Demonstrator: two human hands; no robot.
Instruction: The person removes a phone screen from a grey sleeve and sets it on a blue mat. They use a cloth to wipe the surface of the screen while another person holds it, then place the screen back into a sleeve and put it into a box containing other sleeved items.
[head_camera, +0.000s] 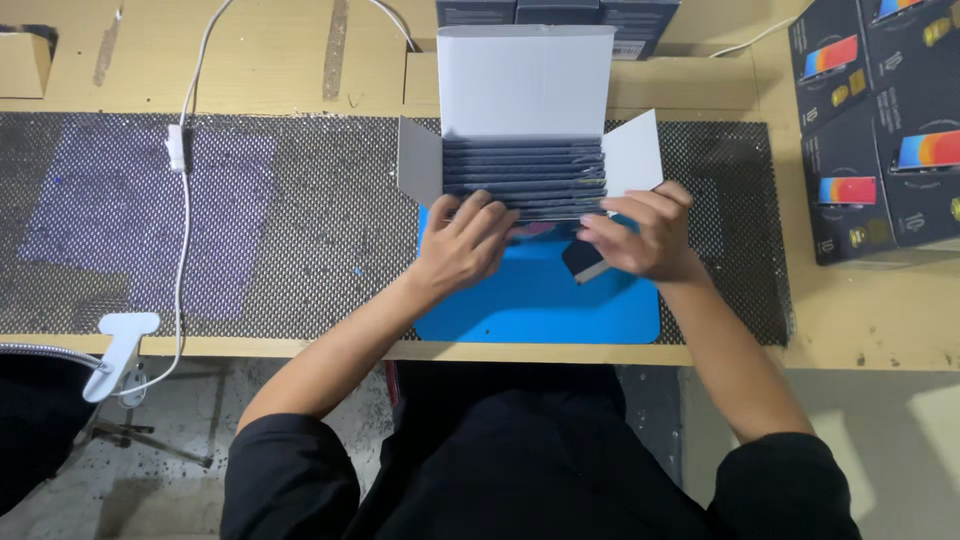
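1. I'm looking straight down on a white carton (527, 80) lying open on the blue mat (540, 300), lid flap thrown back away from me, side flaps splayed left and right.
2. Inside it, a row of dark slim boxes (525, 170) stands on edge, long axes running left to right across the carton, packed face to face from the far wall toward me.
3. Left hand (462, 245) sits at the near-left end of that row, fingers curled over the nearest box's top edge; it looks like a light hold there, but how firmly it grips I can't tell.
4. Right hand (640, 235) is at the near-right end, fingers bent around a dark small box (585, 262) whose corner pokes out below the palm; closed on it.
5. So the row lies just beyond both sets of fingertips, and the two hands bracket its nearest box end to end, about equally close.
6. Off right, a stack of dark printed packages (880, 130) lies on the bench; a white cable (183, 200) runs down the mesh mat (300, 220) on the left.
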